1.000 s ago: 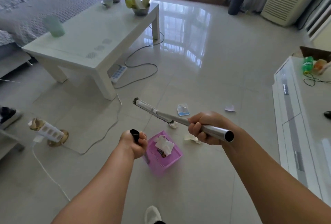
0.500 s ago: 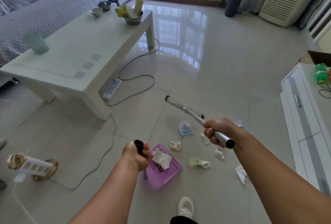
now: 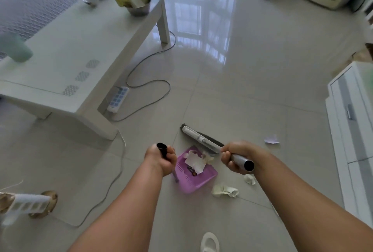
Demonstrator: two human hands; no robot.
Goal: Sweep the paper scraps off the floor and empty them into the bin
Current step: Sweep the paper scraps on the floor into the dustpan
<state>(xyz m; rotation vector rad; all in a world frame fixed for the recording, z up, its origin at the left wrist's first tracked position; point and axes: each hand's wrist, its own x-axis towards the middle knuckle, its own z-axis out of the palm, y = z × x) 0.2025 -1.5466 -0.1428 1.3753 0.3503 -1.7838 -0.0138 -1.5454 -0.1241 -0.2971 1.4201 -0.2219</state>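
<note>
My left hand point(image 3: 160, 159) grips the black handle of a purple dustpan point(image 3: 198, 179) resting on the tiled floor. White paper scraps point(image 3: 194, 161) lie inside the pan. My right hand point(image 3: 235, 156) is closed around the silver pole of a broom; its white head point(image 3: 198, 137) touches the floor at the pan's far edge. Loose scraps remain on the floor: a crumpled one point(image 3: 225, 190) just right of the pan, a small one point(image 3: 249, 179) under my right wrist, and a pale one point(image 3: 271, 139) farther right. No bin is visible.
A white coffee table point(image 3: 80, 54) stands at the left with bowls and a green cup. A power strip point(image 3: 118, 99) and cables point(image 3: 149, 90) trail across the floor beside it. A white cabinet point(image 3: 351, 130) lines the right. A lamp-like object point(image 3: 28, 204) lies lower left.
The broom head has swept back toward the dustpan, pushing scraps into it. The blue-white scrap seen earlier is no longer visible. The camera has shifted slightly.
</note>
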